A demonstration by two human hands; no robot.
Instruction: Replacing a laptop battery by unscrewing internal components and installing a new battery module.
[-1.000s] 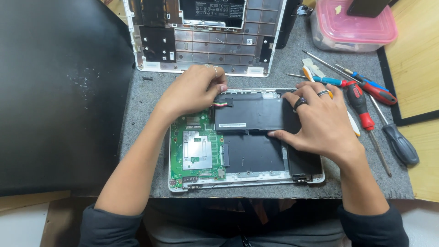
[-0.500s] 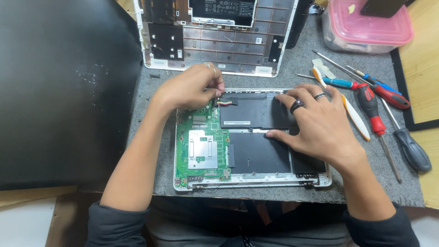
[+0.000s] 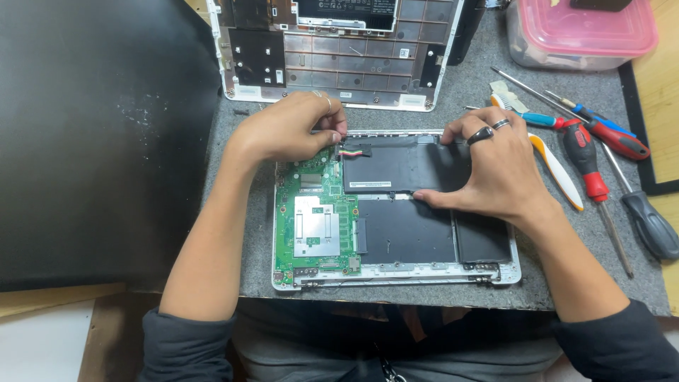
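Observation:
An opened white laptop base (image 3: 396,272) lies on a grey mat, showing a green circuit board (image 3: 315,219) on its left and a black battery (image 3: 399,170) on its right. My left hand (image 3: 286,127) pinches the battery's connector with coloured wires (image 3: 351,150) at the board's top edge. My right hand (image 3: 491,166), with two rings, grips the battery's upper right part, thumb on its lower edge and fingers over its far edge.
A removed white laptop cover (image 3: 339,53) lies beyond the base. Several screwdrivers (image 3: 590,152) and a white pry tool (image 3: 555,170) rest at the right. A pink-lidded plastic box (image 3: 583,32) stands at the far right. A black panel (image 3: 99,141) covers the left.
My right hand has slid from lying flat on the battery to gripping its upper part. My left hand stays at the connector. The view has shifted slightly.

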